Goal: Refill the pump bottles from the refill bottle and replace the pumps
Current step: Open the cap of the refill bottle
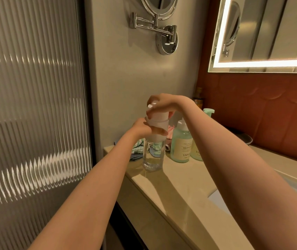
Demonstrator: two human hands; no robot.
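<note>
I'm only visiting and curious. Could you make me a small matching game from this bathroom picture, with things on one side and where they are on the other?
Things:
1. clear bottle
2. green labelled bottle
3. round mirror
4. right hand

Places:
A. mounted on the wall
B. gripping the white pump
C. held near its neck by the left hand
D. standing untouched on the counter

Pairs: 1-C, 2-D, 3-A, 4-B

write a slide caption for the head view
Left hand holds a clear plastic bottle while right hand grips its white pump
</note>
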